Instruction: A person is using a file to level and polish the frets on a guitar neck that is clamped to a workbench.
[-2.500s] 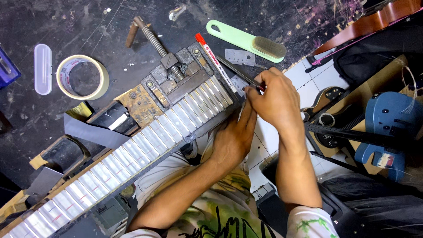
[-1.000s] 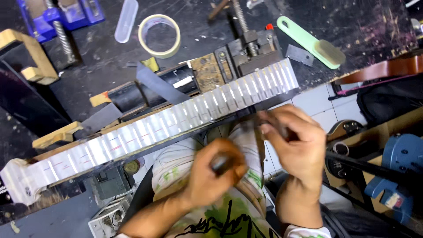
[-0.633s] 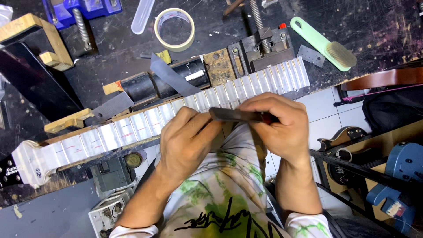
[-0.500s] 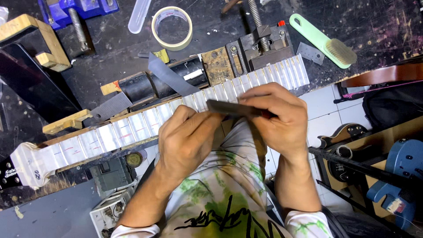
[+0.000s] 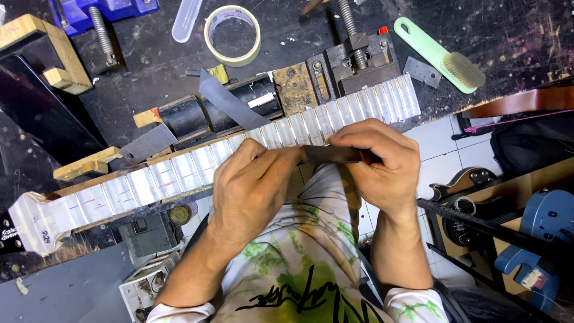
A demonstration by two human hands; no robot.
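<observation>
Dark, cluttered workbench (image 5: 149, 78) carries a taped guitar neck (image 5: 209, 164) clamped along its edge. Left hand (image 5: 251, 185) and right hand (image 5: 382, 161) both grip a flat metal file (image 5: 329, 154), one at each end, just beside the neck.

- Your left hand (image 5: 254, 185) and right hand (image 5: 379, 161) meet over the near edge of the table (image 5: 149, 72), each with a grip on one end of the flat file (image 5: 332, 154), which lies level between them.
- The guitar neck (image 5: 197, 167) runs slantwise across the table just beyond your hands, its headstock end far to your left.
- Behind the neck's right end sits the vise (image 5: 359, 60); the brush (image 5: 442, 54) lies right of it.
- The tape roll (image 5: 233, 34) rests farther back (left of the vise screw).
- The wooden block (image 5: 51, 54) stands at the far left.
</observation>
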